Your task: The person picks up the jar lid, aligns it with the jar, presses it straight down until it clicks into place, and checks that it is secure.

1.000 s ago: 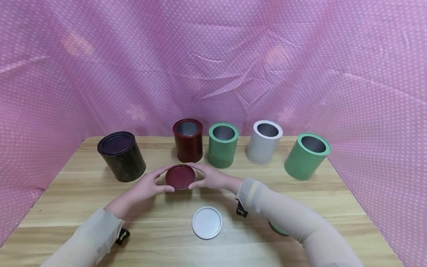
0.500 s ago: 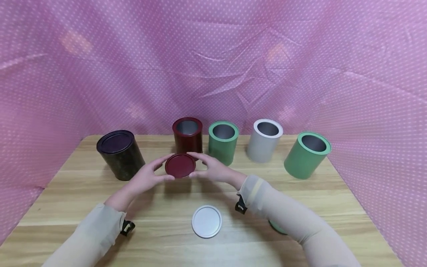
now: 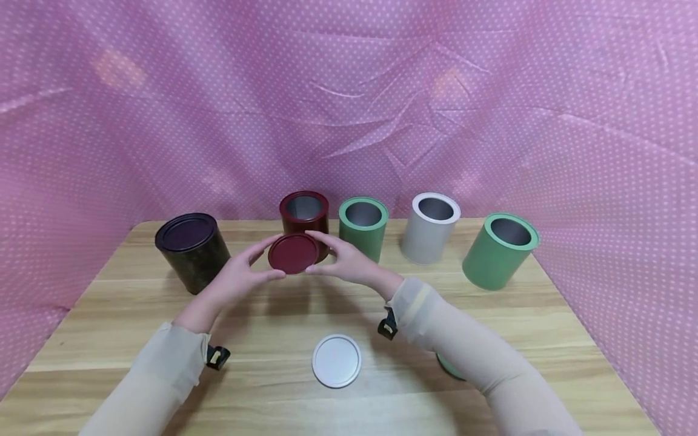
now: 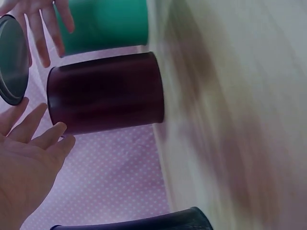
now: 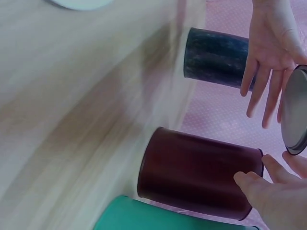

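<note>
Raised in front of the open red can (image 3: 304, 225), the red lid (image 3: 293, 254) is pinched by thumb and fingers of the left hand (image 3: 237, 277) and right hand (image 3: 351, 261), the black can (image 3: 195, 257) lidded, white can (image 3: 427, 237) and both green cans (image 3: 493, 261) uncovered.

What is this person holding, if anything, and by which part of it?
A red lid, by opposite sides of its rim, between left grip and right grip.

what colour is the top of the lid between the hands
The lid is dark red, clearest in the head view.
</note>
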Available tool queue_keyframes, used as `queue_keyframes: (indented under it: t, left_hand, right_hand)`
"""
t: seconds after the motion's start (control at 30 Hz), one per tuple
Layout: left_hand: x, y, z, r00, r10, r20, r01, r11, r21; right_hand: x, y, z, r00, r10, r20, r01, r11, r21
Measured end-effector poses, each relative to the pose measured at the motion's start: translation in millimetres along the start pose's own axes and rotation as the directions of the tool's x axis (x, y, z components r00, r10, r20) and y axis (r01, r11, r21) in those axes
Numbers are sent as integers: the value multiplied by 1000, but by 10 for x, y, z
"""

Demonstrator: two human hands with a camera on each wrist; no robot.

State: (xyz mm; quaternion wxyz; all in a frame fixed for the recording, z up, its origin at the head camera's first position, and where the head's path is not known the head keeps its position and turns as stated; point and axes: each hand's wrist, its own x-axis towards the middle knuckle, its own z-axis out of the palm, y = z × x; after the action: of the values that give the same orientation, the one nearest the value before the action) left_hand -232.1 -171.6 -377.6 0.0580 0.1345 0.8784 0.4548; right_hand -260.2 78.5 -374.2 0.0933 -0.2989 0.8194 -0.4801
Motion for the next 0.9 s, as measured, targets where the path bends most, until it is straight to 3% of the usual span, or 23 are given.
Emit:
queue_keyframes:
  t: [0.5,0.9]
  left_hand:
    - [125,282,-50,998,53,-40,-54,998,-16]
    - [308,343,-84,993,91,-74,-94,995,-31]
  right_hand:
    - [38,-164,-224,1000,17,-14,-17,998,61]
    - [135,-206,-394,997,63,-38,-65,995,-71]
